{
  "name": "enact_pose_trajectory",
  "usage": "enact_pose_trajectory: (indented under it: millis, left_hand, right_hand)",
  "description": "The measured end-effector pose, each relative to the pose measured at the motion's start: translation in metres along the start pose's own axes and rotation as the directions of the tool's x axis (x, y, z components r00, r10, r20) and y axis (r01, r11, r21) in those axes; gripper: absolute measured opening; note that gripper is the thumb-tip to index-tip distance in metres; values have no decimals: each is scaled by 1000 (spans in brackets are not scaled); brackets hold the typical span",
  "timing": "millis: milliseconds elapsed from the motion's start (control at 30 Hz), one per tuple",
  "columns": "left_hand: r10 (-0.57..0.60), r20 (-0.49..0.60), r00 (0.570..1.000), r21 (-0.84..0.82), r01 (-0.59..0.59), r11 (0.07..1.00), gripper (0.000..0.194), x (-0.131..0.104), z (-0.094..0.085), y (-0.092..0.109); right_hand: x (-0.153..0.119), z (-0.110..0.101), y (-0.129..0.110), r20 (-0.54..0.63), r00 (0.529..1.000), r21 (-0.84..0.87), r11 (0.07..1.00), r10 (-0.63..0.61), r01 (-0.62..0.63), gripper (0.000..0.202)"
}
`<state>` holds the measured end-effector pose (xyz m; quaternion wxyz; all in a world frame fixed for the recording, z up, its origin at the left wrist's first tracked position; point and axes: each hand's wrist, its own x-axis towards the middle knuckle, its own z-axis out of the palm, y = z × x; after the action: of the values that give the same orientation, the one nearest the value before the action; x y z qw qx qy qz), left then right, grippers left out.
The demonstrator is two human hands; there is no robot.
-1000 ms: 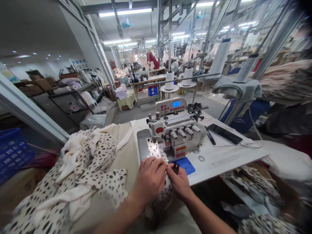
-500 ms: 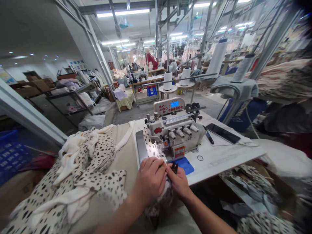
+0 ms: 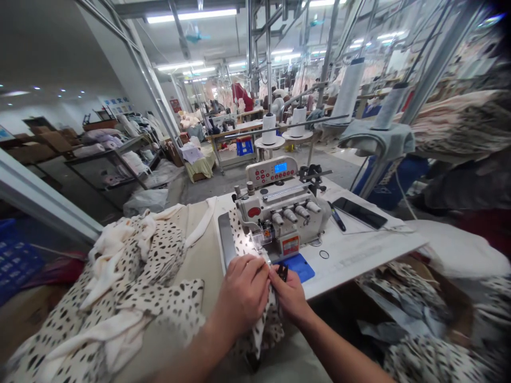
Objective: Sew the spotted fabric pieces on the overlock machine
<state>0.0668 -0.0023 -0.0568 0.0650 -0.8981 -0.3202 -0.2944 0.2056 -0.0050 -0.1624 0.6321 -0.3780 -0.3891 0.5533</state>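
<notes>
Large workshop, deep and cluttered. Long fluorescent tubes (image 3: 191, 16) overhead, white light; dark ceiling at left with small spot lights. Grey floor (image 3: 202, 192), bare concrete look. Slanting metal post (image 3: 43, 194) at left. Behind it, dark metal rack (image 3: 114, 159) of bundles, brown boxes (image 3: 58, 141). Farther back, worktables (image 3: 243, 127), blue stool (image 3: 244, 147).

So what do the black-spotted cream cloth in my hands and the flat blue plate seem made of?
Black-spotted cream cloth: soft matte fabric, judging by its drape; fibre unclear. Flat blue plate: probably smooth plastic, given its even colour.
</notes>
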Motion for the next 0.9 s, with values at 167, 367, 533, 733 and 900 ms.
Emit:
enact_pose_trajectory:
  millis: [167,367,533,733,900]
  left_hand:
    - [5,-9,1000,-1,-5,1000,26,-2,3,-1]
    - [-2,24,1000,-2,2,1000,27,-4,3,-4]
    - [14,28,1000,-4,-14,1000,32,-6,2,-5]
    - [-13,30,999,10,12,1000,30,-2,-2,-9]
    - [-103,-51,993,12,104,995,20,2,-8,-14]
  right_hand:
    - [0,1,-7,22,1000,-25,1000,15,-14,41]
    - [-1,4,-14,35,999,-41,999,-20,21,42]
    - [-3,3,-14,42,998,-98,994,-52,56,37]
    - [-2,3,-13,17,998,-134,989,-56,58,38]
    - [-2,2,-11,32,998,-141,989,-49,53,35]
